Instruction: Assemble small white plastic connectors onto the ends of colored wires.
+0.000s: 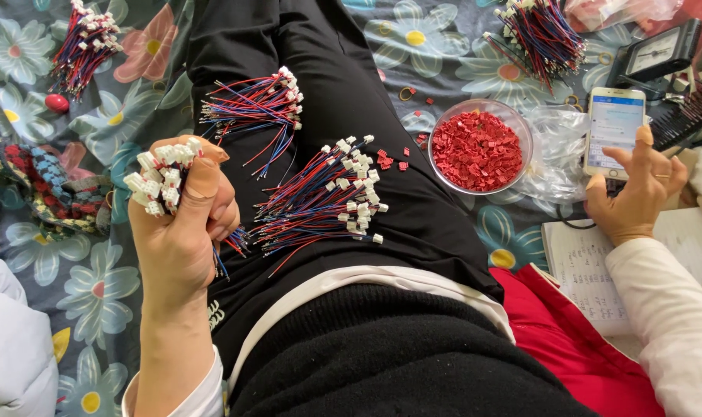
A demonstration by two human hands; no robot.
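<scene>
Lap: black sweater (397, 347) fills the bottom of my view, black trousers (343, 93) stretch away over a flowered blanket (96, 270).
Left hand: my left hand (182, 232) is clenched around a wire bundle (164, 179), white connector heads sticking up above my thumb, red and blue tails hanging out below the palm.
Right hand: my right hand (635, 193) rests its fingers against a phone (615, 131), one fingertip on the lower right edge; it touches rather than grips.
On my thigh: two loose wire piles (320, 201), the farther one (254, 104) nearer my knee, and a few stray red pieces (388, 158).
Beside me: clear bowl (481, 147) of red connector housings, well apart from my left hand; notebook (590, 278) under my right wrist.
Doing it well: I judge the bundle should stay squeezed near the heads so they sit level and none slips out.
Hard to see: how many wires I hold; my fingertips behind the bundle; the far bundles (544, 35) at the blanket's corners are cut off; the phone screen is too small to make out.
</scene>
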